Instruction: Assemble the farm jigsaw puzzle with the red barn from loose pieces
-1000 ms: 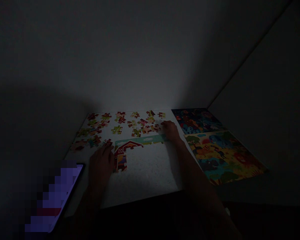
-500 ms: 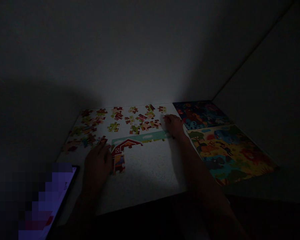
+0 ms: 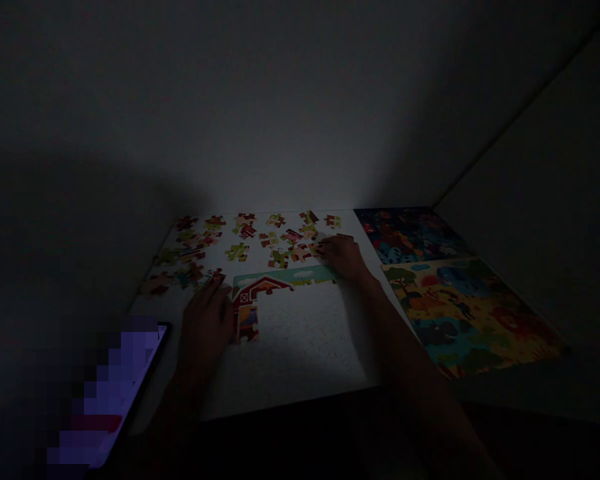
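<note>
My left hand (image 3: pixel 207 317) lies at the left side of the partly joined jigsaw puzzle (image 3: pixel 280 275), its fingers stretched out. Its fingertips touch or nearly touch a dark red jigsaw piece (image 3: pixel 221 275). Above the puzzle's top edge, my right hand (image 3: pixel 346 257) has its fingers bent together over a small reddish jigsaw piece (image 3: pixel 321 246), which they mostly hide. The joined part shows a red barn and a strip of sky. Several loose jigsaw pieces (image 3: pixel 237 252) are spread beyond it, thickest at the far left.
Two finished picture puzzles, one dark (image 3: pixel 405 233) and one with savanna animals (image 3: pixel 460 307), lie on the right. A lit tablet or phone (image 3: pixel 135 387), partly pixelated, is at the lower left. A pale wall (image 3: pixel 280 133) rises behind the white table (image 3: pixel 305 347); the light is dim.
My right hand has moved left and slightly nearer, toward the loose pieces above the puzzle. My left hand stays almost in place. The whole view has shifted a little.
</note>
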The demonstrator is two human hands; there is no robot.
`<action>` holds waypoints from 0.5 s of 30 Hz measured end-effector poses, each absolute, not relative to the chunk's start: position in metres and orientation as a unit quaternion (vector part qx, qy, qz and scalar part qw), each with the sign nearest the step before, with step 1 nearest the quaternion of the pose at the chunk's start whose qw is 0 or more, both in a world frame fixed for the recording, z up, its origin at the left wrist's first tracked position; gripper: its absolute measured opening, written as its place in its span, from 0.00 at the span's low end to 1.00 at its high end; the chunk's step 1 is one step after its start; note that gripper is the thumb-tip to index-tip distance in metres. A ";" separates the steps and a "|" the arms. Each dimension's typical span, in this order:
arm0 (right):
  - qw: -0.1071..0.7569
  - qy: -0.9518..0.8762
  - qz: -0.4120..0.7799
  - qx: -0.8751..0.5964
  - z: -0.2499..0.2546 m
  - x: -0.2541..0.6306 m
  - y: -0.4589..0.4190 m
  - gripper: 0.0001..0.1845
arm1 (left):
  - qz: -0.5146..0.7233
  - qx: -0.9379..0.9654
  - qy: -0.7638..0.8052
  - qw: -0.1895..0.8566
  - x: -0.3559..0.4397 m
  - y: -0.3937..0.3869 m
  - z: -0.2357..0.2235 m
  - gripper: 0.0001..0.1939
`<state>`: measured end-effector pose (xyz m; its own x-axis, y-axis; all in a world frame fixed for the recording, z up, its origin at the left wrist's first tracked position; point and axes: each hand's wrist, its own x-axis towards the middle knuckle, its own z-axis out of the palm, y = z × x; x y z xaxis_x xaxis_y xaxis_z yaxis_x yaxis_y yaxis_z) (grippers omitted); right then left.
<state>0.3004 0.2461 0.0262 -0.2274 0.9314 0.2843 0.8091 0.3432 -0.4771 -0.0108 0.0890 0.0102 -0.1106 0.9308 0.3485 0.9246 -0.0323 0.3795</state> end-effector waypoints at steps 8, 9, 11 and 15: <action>0.254 -0.807 0.107 -0.523 0.019 0.297 0.251 0.14 | 0.264 0.669 0.695 0.002 -0.011 0.089 0.010 0.19; 0.253 -0.808 0.105 -0.521 0.019 0.298 0.251 0.14 | 0.264 0.672 0.692 0.003 -0.012 0.089 0.010 0.18; 0.253 -0.809 0.101 -0.520 0.019 0.300 0.252 0.13 | 0.264 0.672 0.692 0.005 -0.012 0.090 0.010 0.18; 0.255 -0.809 0.096 -0.520 0.018 0.295 0.249 0.13 | 0.274 0.669 0.690 0.006 -0.012 0.090 0.010 0.18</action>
